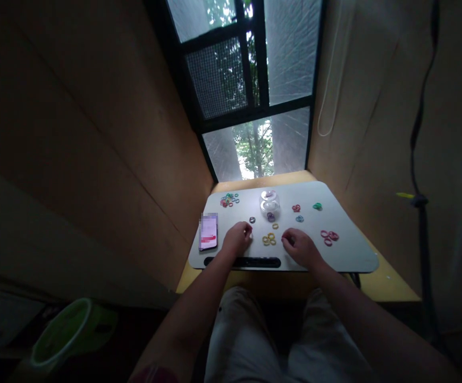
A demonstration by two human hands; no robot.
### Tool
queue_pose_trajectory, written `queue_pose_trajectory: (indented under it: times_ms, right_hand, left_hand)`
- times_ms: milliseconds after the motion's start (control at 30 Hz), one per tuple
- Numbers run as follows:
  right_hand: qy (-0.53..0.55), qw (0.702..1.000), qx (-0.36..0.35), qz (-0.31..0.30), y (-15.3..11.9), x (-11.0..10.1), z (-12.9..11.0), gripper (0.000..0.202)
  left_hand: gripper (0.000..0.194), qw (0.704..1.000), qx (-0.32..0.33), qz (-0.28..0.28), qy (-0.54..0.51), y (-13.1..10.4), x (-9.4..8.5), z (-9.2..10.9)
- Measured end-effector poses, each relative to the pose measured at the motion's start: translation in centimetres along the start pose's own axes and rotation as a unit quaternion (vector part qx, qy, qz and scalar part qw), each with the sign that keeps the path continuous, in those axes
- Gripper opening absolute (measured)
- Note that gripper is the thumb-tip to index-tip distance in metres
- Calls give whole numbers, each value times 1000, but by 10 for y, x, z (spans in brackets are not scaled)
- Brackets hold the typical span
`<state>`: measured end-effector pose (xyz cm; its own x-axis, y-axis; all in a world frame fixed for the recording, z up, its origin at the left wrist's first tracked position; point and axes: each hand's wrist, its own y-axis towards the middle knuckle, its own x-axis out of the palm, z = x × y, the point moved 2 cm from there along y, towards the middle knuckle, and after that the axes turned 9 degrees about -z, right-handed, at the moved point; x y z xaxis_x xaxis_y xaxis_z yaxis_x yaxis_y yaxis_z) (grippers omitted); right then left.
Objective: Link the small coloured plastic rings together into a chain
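Note:
Small coloured rings that look like hair ties lie in groups on a white lap table (342,252). My left hand (237,238) rests with curled fingers left of the yellow rings (269,239), below a dark ring (252,219). On their other side, my right hand (299,247) has its thumb and fingers pinched together. Whatever either hand may hold is too small to make out. One more yellow ring (275,226) lies between the hands and the clear plastic jar (269,202). Purple rings (270,217) sit at the jar's near side.
A mixed pile of rings (229,200) lies at the back left, above a phone (208,232). Red rings (296,208), blue rings (300,218), green rings (317,206) and pink rings (329,237) spread rightward. A black ledge (254,262) lines the front edge.

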<state>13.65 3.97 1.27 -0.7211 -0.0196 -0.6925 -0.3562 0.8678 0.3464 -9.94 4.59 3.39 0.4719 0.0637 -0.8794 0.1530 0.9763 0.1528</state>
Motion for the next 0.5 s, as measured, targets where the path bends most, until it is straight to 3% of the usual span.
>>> queue_pose_trajectory:
  times_ms: [167, 500]
  right_hand:
    - [9, 1000, 5, 0, 1, 0, 0, 11]
    - [6, 1000, -1, -13, 1, 0, 4, 14]
  left_hand:
    - [15, 999, -5, -15, 49, 13, -3, -11]
    - [19, 992, -85, -18, 96, 65, -18, -40]
